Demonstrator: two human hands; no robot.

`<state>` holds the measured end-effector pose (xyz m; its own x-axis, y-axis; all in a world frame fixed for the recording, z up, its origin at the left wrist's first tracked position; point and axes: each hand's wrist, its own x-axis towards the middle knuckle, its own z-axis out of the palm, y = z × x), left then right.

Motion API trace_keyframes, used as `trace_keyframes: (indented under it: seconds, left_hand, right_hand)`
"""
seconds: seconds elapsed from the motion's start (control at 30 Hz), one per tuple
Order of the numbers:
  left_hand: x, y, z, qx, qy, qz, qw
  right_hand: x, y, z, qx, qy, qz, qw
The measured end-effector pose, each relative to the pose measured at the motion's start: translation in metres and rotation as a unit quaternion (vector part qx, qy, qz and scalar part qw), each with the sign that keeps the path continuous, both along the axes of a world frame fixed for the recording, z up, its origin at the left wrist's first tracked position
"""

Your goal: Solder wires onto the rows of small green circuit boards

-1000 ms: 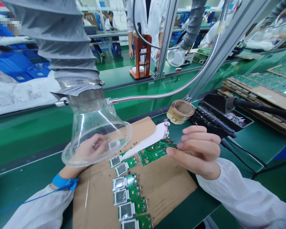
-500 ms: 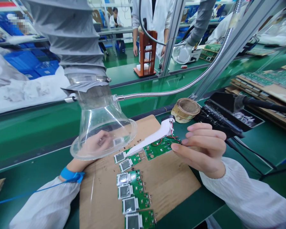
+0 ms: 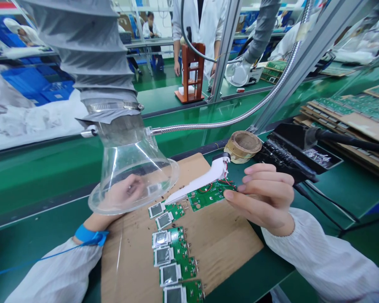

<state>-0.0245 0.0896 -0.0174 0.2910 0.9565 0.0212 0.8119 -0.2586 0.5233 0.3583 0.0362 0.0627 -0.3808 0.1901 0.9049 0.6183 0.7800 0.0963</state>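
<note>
Head view: R hand [image 3: 259, 198] has its fingers [image 3: 267, 179] pinched on the edge of a green PCB [image 3: 208, 197] w/ red wires and a white strip [image 3: 202, 181] across it, over a cardboard sheet [image 3: 221, 248]. L hand [image 3: 120, 195] sits behind the clear fume hood [image 3: 139, 176], too blurred by the plastic to tell if it's closed on anything. Risk: a loose pinch could drop the PCB onto the row of LCD boards [image 3: 173, 256] down-left of the R fingers, or the wires could snag on the black iron holder [image 3: 287, 153] just beyond them.
</note>
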Motion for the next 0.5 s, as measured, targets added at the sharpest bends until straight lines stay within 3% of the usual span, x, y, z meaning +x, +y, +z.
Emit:
trace_keyframes:
  seconds: [0.2, 0.5]
  left_hand:
    - [-0.002, 0.001, -0.003, -0.003, -0.027, 0.003, 1.0]
    - [0.007, -0.004, 0.011, -0.018, -0.009, 0.01, 1.0]
  right_hand:
    - [-0.002, 0.002, 0.001, 0.027, 0.003, 0.012, 1.0]
    - [0.0, 0.0, -0.002, 0.019, 0.004, 0.018, 1.0]
